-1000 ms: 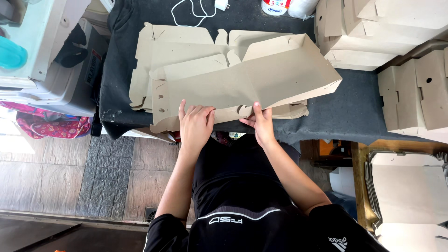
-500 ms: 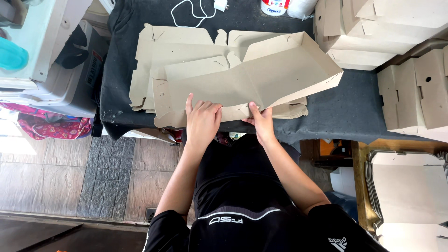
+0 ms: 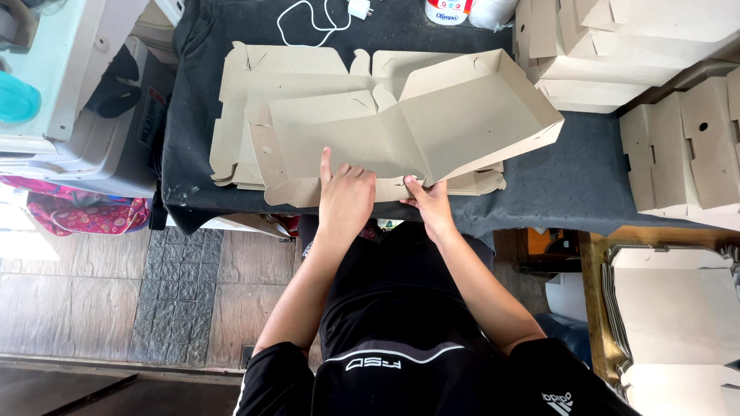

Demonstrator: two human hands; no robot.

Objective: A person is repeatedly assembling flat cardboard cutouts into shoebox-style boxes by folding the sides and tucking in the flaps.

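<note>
Cardboard box blank (image 3: 401,135): left hand (image 3: 347,196) pressed flat on it; right hand (image 3: 432,202) grip pinches its near edge.

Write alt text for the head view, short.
Seen from above, a person's left hand presses flat on a partly folded tan cardboard box blank while the right hand pinches its near edge. It lies on a stack of flat blanks on a dark cloth-covered table, with folded boxes at right.
</note>
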